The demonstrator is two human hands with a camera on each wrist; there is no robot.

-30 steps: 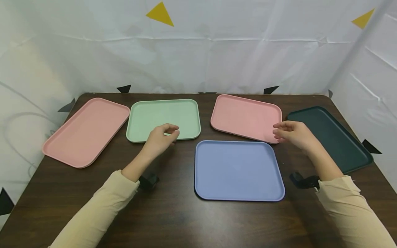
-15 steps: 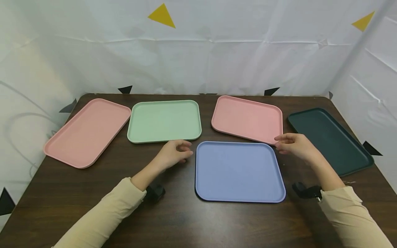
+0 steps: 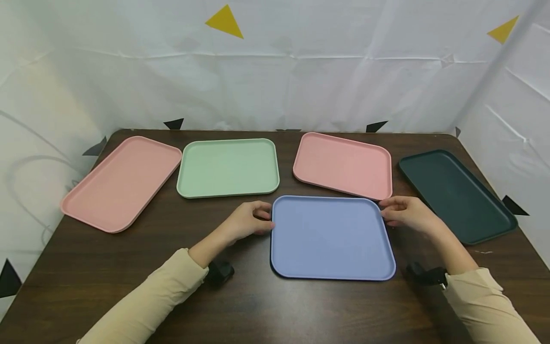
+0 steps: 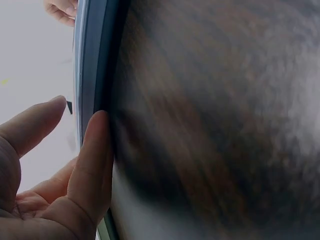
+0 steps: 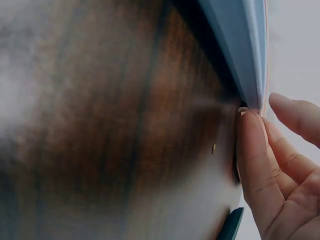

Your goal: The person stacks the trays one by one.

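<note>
A blue rectangular tray [image 3: 331, 234] lies flat on the dark wooden table. At its left rim is my left hand [image 3: 249, 220], fingers loosely bent. In the left wrist view a fingertip [image 4: 97, 120] touches the outer side of the rim, while the thumb [image 4: 50, 112] stands apart above it. My right hand [image 3: 406, 213] is by the tray's far right corner. There, in the right wrist view, a fingertip [image 5: 251, 122] meets the rim from outside and below, and the thumb [image 5: 287, 110] is off it. Neither hand pinches the tray.
Behind the blue tray lie a green tray [image 3: 227, 167] and a pink tray [image 3: 343, 165]. Another pink tray [image 3: 122, 184] is at far left, and a dark green tray [image 3: 457, 196] at far right, near my right forearm. White sheeting [image 3: 275, 86] hangs behind the table.
My left hand has moved right and nearer, from over the green tray to the blue tray's left rim. My right hand has come down from the pink tray's edge to the blue tray's corner.
</note>
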